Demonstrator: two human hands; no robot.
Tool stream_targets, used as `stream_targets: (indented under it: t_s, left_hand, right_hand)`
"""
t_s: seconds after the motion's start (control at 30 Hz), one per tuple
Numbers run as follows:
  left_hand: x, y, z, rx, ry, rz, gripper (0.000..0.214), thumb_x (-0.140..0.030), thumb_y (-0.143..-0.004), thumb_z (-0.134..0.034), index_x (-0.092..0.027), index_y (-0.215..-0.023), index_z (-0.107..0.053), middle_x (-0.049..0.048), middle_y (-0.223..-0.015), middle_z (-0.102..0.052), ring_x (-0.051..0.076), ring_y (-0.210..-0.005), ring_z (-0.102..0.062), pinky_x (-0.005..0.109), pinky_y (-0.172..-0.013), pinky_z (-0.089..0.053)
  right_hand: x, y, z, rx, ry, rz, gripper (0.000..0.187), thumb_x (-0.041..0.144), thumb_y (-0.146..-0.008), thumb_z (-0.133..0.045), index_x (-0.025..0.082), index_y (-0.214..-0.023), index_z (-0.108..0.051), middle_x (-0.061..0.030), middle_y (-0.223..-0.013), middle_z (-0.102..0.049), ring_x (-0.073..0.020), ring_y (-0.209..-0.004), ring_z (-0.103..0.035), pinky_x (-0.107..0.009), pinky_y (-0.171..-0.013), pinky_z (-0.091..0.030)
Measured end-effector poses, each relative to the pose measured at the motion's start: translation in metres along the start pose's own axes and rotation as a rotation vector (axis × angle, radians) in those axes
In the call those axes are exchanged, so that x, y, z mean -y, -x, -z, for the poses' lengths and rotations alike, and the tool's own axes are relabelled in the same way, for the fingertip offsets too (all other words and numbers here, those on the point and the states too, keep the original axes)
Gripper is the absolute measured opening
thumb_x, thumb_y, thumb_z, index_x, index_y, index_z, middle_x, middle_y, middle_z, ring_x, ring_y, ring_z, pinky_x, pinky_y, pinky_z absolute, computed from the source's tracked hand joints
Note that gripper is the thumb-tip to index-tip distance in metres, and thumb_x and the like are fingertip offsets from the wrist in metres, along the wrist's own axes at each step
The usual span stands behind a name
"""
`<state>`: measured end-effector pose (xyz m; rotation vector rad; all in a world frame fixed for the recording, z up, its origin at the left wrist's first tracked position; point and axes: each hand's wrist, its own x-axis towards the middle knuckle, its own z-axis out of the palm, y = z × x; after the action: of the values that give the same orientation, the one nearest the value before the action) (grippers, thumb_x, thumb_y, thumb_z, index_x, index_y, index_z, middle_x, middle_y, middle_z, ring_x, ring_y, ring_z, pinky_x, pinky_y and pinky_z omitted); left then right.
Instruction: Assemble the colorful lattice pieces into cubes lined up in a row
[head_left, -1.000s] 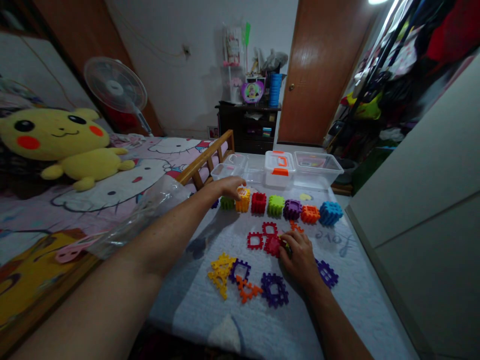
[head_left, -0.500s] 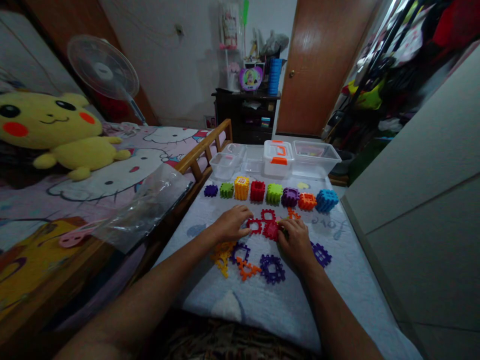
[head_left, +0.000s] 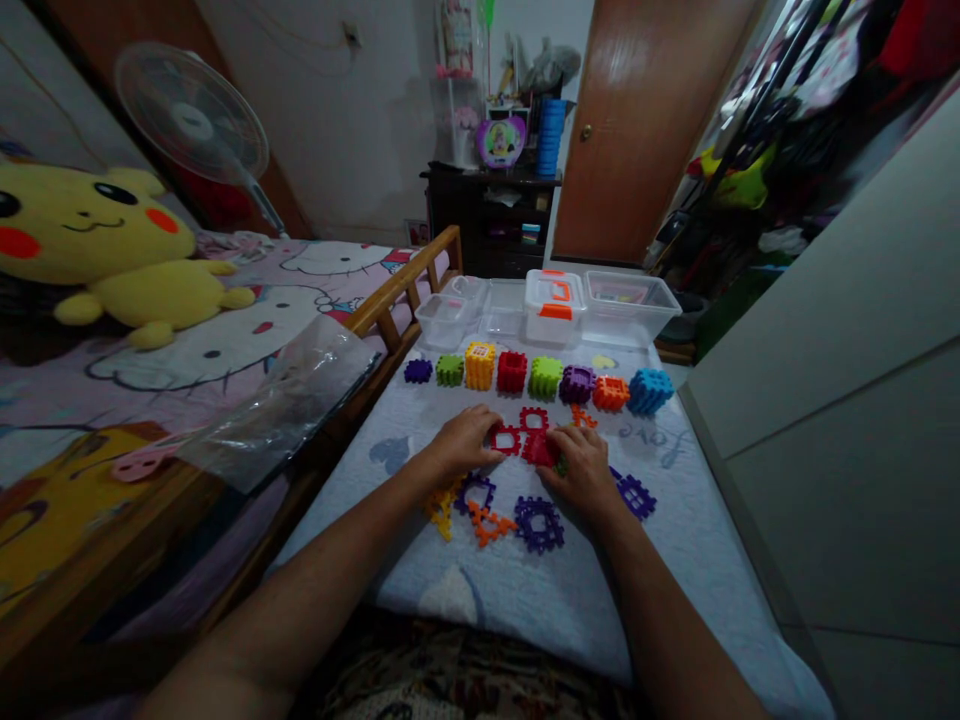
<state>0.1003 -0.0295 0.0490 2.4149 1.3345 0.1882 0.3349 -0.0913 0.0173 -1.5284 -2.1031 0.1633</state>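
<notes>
Red interlocking waffle blocks lie joined flat on the cloth-covered table. Thumb and fingers of my left hand pinch the outer edge of the left red open-square block. My right hand grips the solid-looking red block from its right side. Above these two sits another red open-square block. A bit of green block peeks out under my right fingers, mostly hidden. Just beyond that hand is an orange piece. Nearer me are purple, orange and yellow pieces.
Behind my hands runs a row of coloured block stacks, including a yellow stack and a blue stack. Clear plastic boxes stand at the far end. A wooden bed rail borders the left; a white cabinet the right.
The camera view has shifted slightly. My right hand has moved a little closer around the red block, with its thumb now at the near edge. My left hand stays at the left red block.
</notes>
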Motion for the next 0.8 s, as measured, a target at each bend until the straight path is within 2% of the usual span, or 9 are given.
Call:
stream_targets:
  t_s: [0.13,0.27,0.37,0.57,0.7,0.8]
  left_hand:
    - [0.004,0.001,0.0,-0.009,0.043,-0.003,0.038,-0.039,-0.077,-0.074,-0.017,-0.108,-0.067,0.0085,-0.106,-0.062,0.024,-0.1,-0.06,0.033,-0.089,-0.048]
    - [0.007,0.005,0.006,0.009,0.092,-0.019,0.035,-0.042,-0.081,-0.07,-0.016,-0.104,-0.07,0.0086,-0.102,-0.063,0.022,-0.096,-0.061,0.032,-0.086,-0.049]
    - [0.007,0.007,0.011,0.036,0.133,-0.028,0.036,-0.044,-0.084,-0.064,-0.016,-0.105,-0.071,0.0085,-0.101,-0.064,0.022,-0.094,-0.062,0.031,-0.085,-0.048]
    - [0.009,0.006,0.015,0.049,0.202,-0.027,0.038,-0.035,-0.099,-0.036,-0.017,-0.095,-0.069,0.0074,-0.098,-0.07,0.02,-0.093,-0.062,0.031,-0.089,-0.046]
    - [0.012,0.003,0.014,-0.004,0.218,0.021,0.038,-0.034,-0.099,-0.032,-0.018,-0.088,-0.064,0.0058,-0.09,-0.069,0.019,-0.086,-0.061,0.029,-0.083,-0.047]
    - [0.015,0.002,0.014,0.033,0.215,0.025,0.037,-0.034,-0.098,-0.031,-0.019,-0.083,-0.061,0.0044,-0.084,-0.068,0.018,-0.08,-0.059,0.029,-0.078,-0.047]
  right_hand:
    - [0.002,0.0,0.002,-0.018,-0.025,0.007,0.03,0.033,-0.084,-0.067,0.022,-0.111,-0.068,-0.0096,-0.115,-0.069,-0.0287,-0.107,-0.054,-0.045,-0.096,-0.037]
    - [0.0,-0.001,0.002,-0.024,-0.067,0.016,0.019,0.034,-0.094,-0.056,0.022,-0.102,-0.07,-0.0071,-0.107,-0.072,-0.025,-0.101,-0.057,-0.042,-0.096,-0.036]
    - [-0.005,-0.003,0.0,-0.03,-0.076,0.027,0.026,0.031,-0.1,-0.046,0.022,-0.1,-0.071,-0.0066,-0.102,-0.072,-0.023,-0.096,-0.057,-0.04,-0.093,-0.037]
    - [-0.008,-0.004,-0.003,-0.092,-0.033,-0.003,0.03,0.03,-0.101,-0.043,0.023,-0.105,-0.072,-0.0082,-0.102,-0.07,-0.024,-0.096,-0.057,-0.039,-0.091,-0.039]
    - [-0.007,-0.004,-0.002,-0.101,-0.135,-0.027,0.028,0.03,-0.099,-0.046,0.022,-0.106,-0.071,-0.0086,-0.1,-0.072,-0.0242,-0.094,-0.061,-0.039,-0.09,-0.042]
    - [-0.005,-0.004,-0.003,-0.063,-0.266,-0.063,0.026,0.03,-0.097,-0.048,0.023,-0.108,-0.07,-0.008,-0.101,-0.074,-0.0238,-0.092,-0.065,-0.038,-0.087,-0.046]
